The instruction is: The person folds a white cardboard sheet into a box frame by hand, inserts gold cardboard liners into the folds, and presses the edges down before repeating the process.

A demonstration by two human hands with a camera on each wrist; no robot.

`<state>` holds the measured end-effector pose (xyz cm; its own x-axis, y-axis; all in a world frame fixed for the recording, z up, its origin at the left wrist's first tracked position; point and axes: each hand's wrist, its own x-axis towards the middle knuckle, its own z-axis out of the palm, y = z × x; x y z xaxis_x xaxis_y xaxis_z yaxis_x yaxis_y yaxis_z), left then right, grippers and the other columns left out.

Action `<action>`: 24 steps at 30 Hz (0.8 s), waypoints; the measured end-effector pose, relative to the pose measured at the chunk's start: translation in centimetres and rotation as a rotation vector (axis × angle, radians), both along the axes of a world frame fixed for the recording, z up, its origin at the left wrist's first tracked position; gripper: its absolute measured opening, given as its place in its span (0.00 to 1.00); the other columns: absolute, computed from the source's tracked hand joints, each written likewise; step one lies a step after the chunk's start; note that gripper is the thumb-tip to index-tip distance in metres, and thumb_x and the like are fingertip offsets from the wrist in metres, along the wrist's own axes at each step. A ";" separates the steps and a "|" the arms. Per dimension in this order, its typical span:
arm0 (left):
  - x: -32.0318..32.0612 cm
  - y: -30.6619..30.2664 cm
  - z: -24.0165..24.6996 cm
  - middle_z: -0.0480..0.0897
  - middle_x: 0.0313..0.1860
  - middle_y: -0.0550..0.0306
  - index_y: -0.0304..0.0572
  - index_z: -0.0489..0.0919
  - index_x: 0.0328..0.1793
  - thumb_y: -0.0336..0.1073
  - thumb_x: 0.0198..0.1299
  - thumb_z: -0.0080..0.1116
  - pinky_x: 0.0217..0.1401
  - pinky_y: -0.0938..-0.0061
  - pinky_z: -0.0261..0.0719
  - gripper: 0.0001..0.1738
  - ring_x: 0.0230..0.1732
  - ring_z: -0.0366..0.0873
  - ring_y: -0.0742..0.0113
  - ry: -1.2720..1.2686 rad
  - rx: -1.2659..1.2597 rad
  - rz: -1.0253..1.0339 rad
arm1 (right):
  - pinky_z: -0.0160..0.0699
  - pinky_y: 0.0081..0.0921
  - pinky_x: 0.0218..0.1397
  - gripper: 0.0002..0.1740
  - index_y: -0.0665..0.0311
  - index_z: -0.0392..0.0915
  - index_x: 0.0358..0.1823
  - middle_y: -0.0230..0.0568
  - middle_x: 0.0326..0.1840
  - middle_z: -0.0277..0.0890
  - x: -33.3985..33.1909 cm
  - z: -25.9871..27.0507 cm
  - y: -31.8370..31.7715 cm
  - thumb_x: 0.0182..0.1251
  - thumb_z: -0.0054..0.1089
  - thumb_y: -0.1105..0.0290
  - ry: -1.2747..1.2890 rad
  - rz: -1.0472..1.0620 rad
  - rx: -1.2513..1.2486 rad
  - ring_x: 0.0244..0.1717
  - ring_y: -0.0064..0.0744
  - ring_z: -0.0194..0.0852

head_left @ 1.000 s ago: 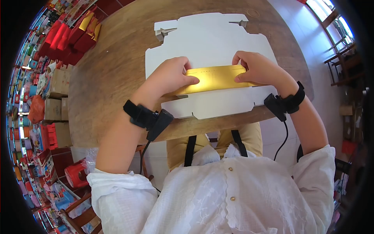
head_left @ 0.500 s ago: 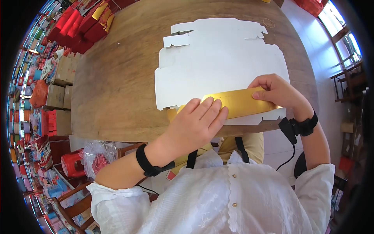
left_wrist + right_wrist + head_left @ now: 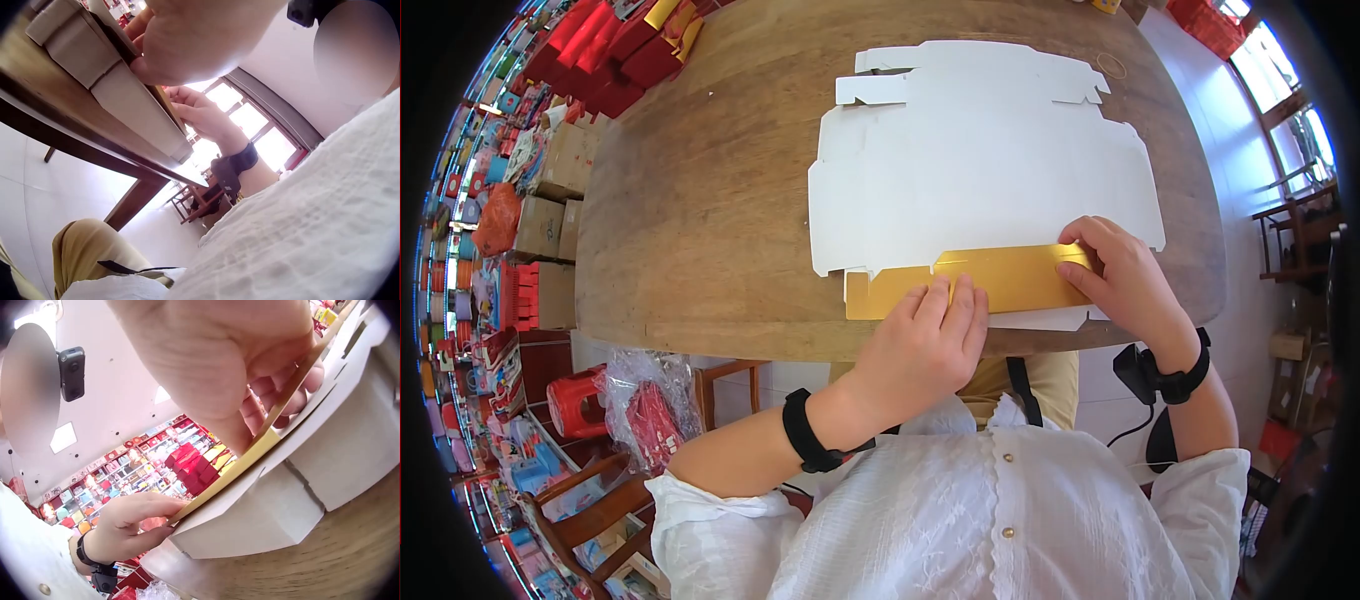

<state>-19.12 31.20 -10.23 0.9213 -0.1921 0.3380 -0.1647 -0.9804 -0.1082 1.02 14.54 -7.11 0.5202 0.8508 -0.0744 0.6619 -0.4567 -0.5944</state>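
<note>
A white die-cut cardboard sheet [image 3: 990,160] lies flat on the wooden table, with a gold flap [image 3: 1015,278] folded over along its near side. The left hand [image 3: 925,345] lies with extended fingers on the gold strip, left of its middle. At the strip's right end the right hand [image 3: 1125,275] pinches the edge, thumb on the gold and fingers behind it. In the right wrist view the right hand [image 3: 231,356] has its fingers past the gold edge [image 3: 231,478], above several white layers [image 3: 250,519]. The left hand [image 3: 134,525] touches the far end of that edge.
The wooden table [image 3: 700,200] carries a rubber band [image 3: 1112,66] at the back right and red and gold boxes [image 3: 615,50] at the back left. Cardboard cartons [image 3: 540,228], a red stool [image 3: 578,402] and a wooden chair [image 3: 590,515] stand to the left.
The left hand has moved from pinching the gold strip's left end to lying across it. The right hand has shifted right and nearer the body. The sheet now appears farther right, its left gold end uncovered.
</note>
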 end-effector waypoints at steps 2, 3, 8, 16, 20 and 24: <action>0.1 -0.1 0.2 0.82 0.52 0.42 0.28 0.80 0.52 0.31 0.55 0.57 0.51 0.66 0.82 0.19 0.51 0.80 0.52 0.030 -0.039 0.012 | 0.76 0.37 0.42 0.12 0.62 0.76 0.44 0.44 0.37 0.78 -0.1 0.0 0.1 0.62 0.66 0.68 0.002 -0.006 0.005 0.35 0.45 0.78; 0.3 -0.2 0.3 0.82 0.52 0.42 0.28 0.80 0.52 0.31 0.55 0.57 0.51 0.66 0.82 0.19 0.51 0.80 0.52 0.029 -0.038 0.009 | 0.75 0.37 0.44 0.12 0.62 0.76 0.43 0.44 0.36 0.78 -0.1 -0.1 0.1 0.61 0.66 0.68 0.004 -0.013 0.010 0.35 0.45 0.77; 1.6 -0.7 0.2 0.79 0.49 0.43 0.29 0.78 0.55 0.28 0.53 0.59 0.50 0.65 0.85 0.21 0.54 0.79 0.48 0.089 -0.036 0.054 | 0.70 0.38 0.54 0.11 0.57 0.80 0.43 0.39 0.37 0.76 0.1 -1.8 -0.6 0.58 0.68 0.69 -0.243 0.037 0.114 0.42 0.41 0.76; 1.7 -0.1 0.7 0.79 0.49 0.43 0.28 0.77 0.57 0.26 0.53 0.60 0.48 0.68 0.86 0.22 0.56 0.79 0.46 0.142 -0.027 -0.015 | 0.69 0.42 0.61 0.13 0.58 0.82 0.43 0.33 0.45 0.78 -0.2 -1.7 -5.6 0.54 0.69 0.71 -0.467 0.191 0.248 0.50 0.35 0.75; 1.7 0.0 1.0 0.79 0.50 0.43 0.29 0.77 0.58 0.26 0.54 0.59 0.49 0.68 0.86 0.23 0.56 0.80 0.47 0.155 -0.004 -0.016 | 0.69 0.44 0.65 0.18 0.58 0.82 0.46 0.32 0.48 0.78 -1.0 -2.4 -5.7 0.52 0.70 0.69 -0.549 0.229 0.241 0.54 0.33 0.76; 2.0 0.1 1.2 0.79 0.47 0.47 0.32 0.78 0.57 0.26 0.53 0.59 0.46 0.67 0.85 0.22 0.53 0.81 0.50 0.144 -0.017 -0.007 | 0.70 0.41 0.64 0.21 0.59 0.81 0.48 0.31 0.45 0.78 -1.6 -2.6 -3.8 0.50 0.70 0.67 -0.632 0.223 0.247 0.51 0.31 0.75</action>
<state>-17.13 31.35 -9.05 0.9591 -0.1942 0.2061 -0.1844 -0.9806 -0.0661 -0.60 10.71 -9.68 0.2122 0.8951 0.3922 0.9758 -0.1721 -0.1351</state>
